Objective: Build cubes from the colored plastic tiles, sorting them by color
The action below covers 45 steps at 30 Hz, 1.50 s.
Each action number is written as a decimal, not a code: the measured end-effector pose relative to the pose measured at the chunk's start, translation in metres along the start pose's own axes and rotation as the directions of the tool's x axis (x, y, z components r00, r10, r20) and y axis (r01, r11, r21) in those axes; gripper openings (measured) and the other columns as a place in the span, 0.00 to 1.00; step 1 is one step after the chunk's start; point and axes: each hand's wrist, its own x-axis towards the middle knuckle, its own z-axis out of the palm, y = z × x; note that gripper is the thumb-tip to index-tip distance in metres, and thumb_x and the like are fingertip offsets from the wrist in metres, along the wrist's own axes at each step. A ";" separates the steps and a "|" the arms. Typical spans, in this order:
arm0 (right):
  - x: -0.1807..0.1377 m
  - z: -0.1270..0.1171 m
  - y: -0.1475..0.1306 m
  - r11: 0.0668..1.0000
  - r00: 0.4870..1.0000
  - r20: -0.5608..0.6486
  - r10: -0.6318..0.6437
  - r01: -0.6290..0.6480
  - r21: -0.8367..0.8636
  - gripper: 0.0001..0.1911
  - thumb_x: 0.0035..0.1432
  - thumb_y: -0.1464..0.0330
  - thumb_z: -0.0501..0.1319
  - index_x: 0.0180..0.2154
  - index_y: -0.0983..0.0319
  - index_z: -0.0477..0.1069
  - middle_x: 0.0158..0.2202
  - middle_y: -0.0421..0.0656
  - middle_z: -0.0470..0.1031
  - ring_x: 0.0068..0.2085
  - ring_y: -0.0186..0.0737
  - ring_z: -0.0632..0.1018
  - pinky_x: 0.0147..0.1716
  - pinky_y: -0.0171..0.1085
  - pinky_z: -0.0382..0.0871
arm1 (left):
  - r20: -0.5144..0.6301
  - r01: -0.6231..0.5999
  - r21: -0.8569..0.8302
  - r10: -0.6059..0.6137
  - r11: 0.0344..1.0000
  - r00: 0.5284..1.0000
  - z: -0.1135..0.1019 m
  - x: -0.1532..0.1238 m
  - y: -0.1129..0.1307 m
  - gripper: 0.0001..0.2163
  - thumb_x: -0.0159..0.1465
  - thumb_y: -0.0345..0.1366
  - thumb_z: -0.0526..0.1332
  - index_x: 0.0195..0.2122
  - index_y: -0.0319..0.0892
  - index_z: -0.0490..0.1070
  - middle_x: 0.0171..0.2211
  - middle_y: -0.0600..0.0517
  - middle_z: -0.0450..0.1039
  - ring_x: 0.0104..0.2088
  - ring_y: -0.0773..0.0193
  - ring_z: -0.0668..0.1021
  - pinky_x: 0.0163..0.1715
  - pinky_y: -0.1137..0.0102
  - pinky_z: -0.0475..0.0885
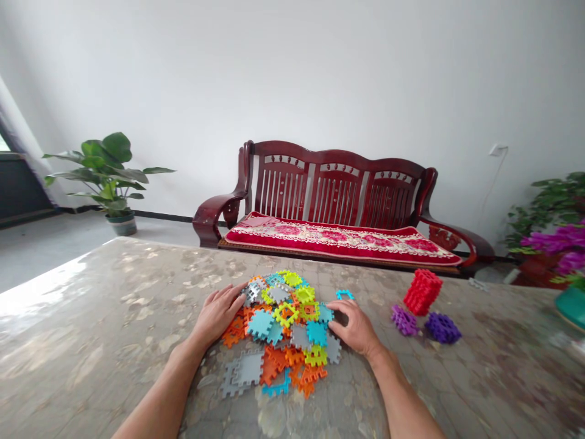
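A heap of flat plastic puzzle building tiles with notched edges (pixel 260 323) lies on the table before me, in orange, grey, light blue and yellow-green. My left hand (pixel 222 314) rests along the heap's left side, fingers stretched out and touching its edge. On the opposite side, my right hand (pixel 354 324) is curved, with thumb and forefinger apart beside a blue tile (pixel 317 333). Its other fingers are partly hidden. Grey tiles (pixel 250 367) and a blue frame piece (pixel 278 385) lie at the near edge. A single blue frame tile (pixel 345 294) sits just beyond my right hand.
Right of my hand stand a red stack of notched pieces (pixel 423 292), a purple cluster (pixel 404 320) and a dark violet one (pixel 442 328). A flowerpot (pixel 571 308) is at the table's right edge. Behind the patterned table (pixel 114 317) is a wooden bench (pixel 338 189).
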 end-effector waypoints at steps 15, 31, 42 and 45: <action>0.004 0.016 -0.006 0.978 0.982 -0.061 0.181 -0.173 0.117 0.21 0.48 0.66 0.64 0.47 0.57 0.75 0.34 0.41 0.77 0.36 0.41 0.77 0.40 0.40 0.71 | 0.005 -0.004 0.015 0.003 1.000 1.000 -0.001 0.000 0.001 0.24 0.68 0.48 0.43 0.61 0.52 0.63 0.59 0.55 0.70 0.62 0.56 0.66 0.62 0.59 0.55; 0.002 0.005 -0.007 0.998 0.998 0.049 0.047 -0.048 0.027 0.35 0.42 0.74 0.60 0.56 0.57 0.67 0.49 0.43 0.77 0.53 0.46 0.72 0.57 0.48 0.62 | -0.012 -0.008 0.004 0.008 1.000 1.000 -0.001 0.000 -0.001 0.24 0.67 0.48 0.45 0.61 0.51 0.64 0.57 0.53 0.71 0.60 0.56 0.68 0.62 0.59 0.56; 0.004 0.010 -0.002 0.994 0.997 0.000 0.078 -0.078 0.080 0.33 0.45 0.76 0.57 0.55 0.56 0.68 0.39 0.40 0.78 0.45 0.42 0.75 0.52 0.45 0.66 | -0.018 0.008 -0.003 -0.008 1.000 1.000 -0.001 -0.001 0.002 0.23 0.67 0.48 0.45 0.60 0.51 0.65 0.57 0.54 0.72 0.60 0.58 0.68 0.62 0.59 0.55; 0.004 0.013 0.003 0.993 0.994 -0.045 0.102 -0.099 0.067 0.31 0.46 0.76 0.55 0.55 0.56 0.68 0.36 0.39 0.77 0.41 0.41 0.76 0.49 0.43 0.68 | -0.019 0.003 0.000 -0.003 1.000 1.000 -0.001 0.000 0.000 0.23 0.67 0.49 0.45 0.60 0.52 0.65 0.57 0.54 0.72 0.60 0.57 0.68 0.62 0.59 0.55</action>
